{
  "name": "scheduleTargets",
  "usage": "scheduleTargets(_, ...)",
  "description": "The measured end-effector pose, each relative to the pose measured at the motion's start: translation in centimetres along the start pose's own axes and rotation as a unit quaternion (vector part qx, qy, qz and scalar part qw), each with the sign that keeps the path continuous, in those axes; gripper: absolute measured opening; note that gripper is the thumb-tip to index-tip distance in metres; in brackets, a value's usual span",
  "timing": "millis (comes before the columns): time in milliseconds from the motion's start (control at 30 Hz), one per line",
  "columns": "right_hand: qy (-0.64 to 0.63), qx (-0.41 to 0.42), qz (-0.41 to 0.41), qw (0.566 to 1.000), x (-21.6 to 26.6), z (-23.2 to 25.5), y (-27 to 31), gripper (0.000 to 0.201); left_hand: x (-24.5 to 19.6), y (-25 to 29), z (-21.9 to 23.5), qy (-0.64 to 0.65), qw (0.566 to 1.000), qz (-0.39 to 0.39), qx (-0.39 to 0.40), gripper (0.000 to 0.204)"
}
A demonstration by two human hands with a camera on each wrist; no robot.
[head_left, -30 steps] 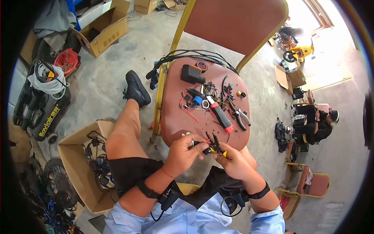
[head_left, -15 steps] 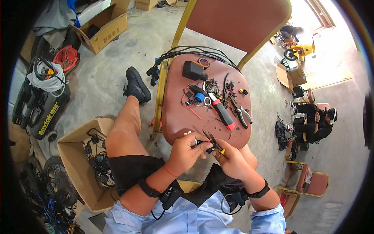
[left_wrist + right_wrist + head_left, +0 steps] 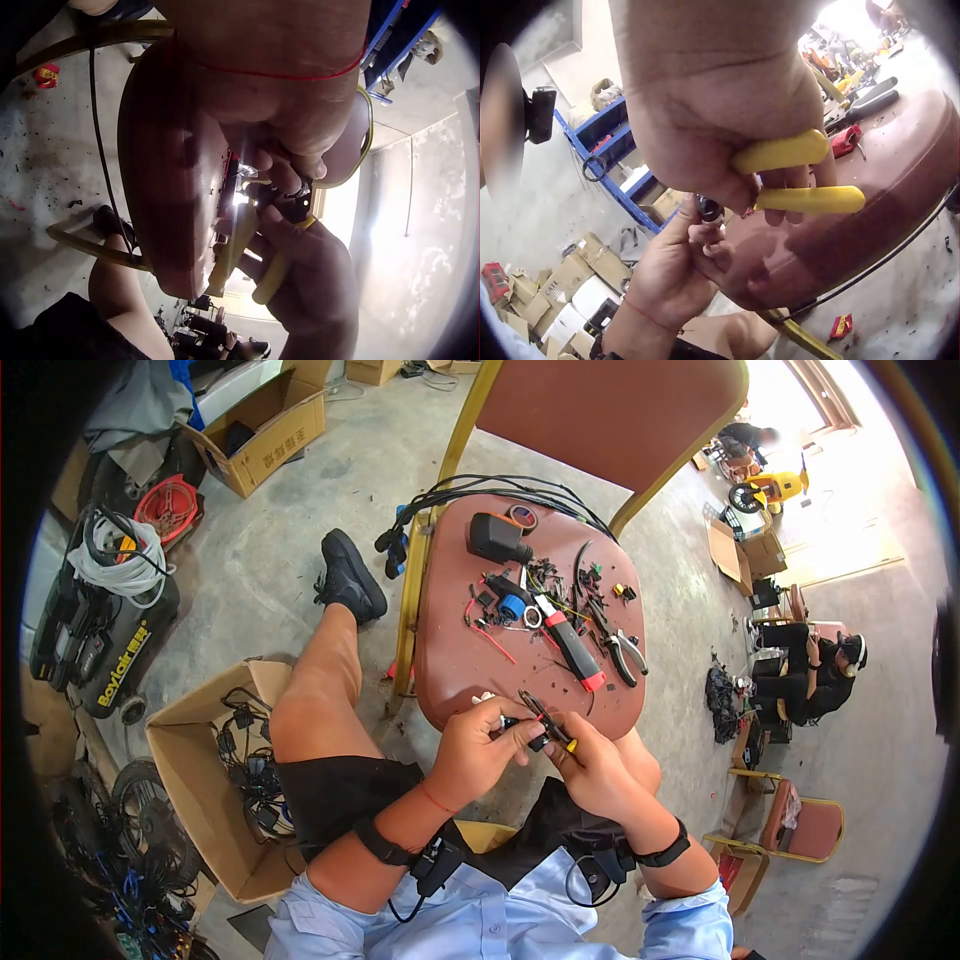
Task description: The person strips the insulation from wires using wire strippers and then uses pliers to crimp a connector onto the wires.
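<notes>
In the head view the left hand (image 3: 478,752) pinches a small black part (image 3: 538,742) between thumb and fingers. Beside it the right hand (image 3: 590,765) grips yellow-handled pliers (image 3: 540,712), their dark jaws pointing up and away over the chair seat's near edge. Two yellow handles (image 3: 810,199) stick out of the right hand (image 3: 705,127) in the right wrist view, and the left hand (image 3: 667,277) holds the round black part (image 3: 708,208) just below. The left wrist view shows both hands close together; what lies between the jaws cannot be told.
On the red-brown chair seat (image 3: 450,670) lie a red-black cutter (image 3: 573,650), grey-black pliers (image 3: 624,658), a black case (image 3: 496,538), a tape roll (image 3: 522,516) and wire scraps. Black cables lie behind. A cardboard box (image 3: 190,765) of cables stands left; another person (image 3: 835,670) sits right.
The pliers have tilted and their jaws look closer together than a second ago. Both hands stay close together with the black part. The chair has shifted slightly in view.
</notes>
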State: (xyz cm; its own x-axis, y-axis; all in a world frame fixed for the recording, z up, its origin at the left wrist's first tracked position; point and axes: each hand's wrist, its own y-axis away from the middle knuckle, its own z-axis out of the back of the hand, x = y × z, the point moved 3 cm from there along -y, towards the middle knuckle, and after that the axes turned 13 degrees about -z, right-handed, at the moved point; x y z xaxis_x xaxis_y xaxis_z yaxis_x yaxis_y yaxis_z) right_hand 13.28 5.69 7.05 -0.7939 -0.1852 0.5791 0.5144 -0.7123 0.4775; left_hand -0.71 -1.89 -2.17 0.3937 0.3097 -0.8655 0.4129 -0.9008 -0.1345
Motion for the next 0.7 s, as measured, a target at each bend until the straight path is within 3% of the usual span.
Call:
scheduleTargets(267,-0.003,0.002,0.01,1.0,-0.6,-0.14,-0.26,0.038,-0.28,-0.17,0.04,-0.003,1.0,0.001,-0.003,0.017)
scheduleTargets(700,0.009,-0.022,0.037,0.999,-0.54,-0.47,-0.46,0.03,-0.54,-0.26,0.09,-0.023,1.0,-0.002,-0.005,0.017)
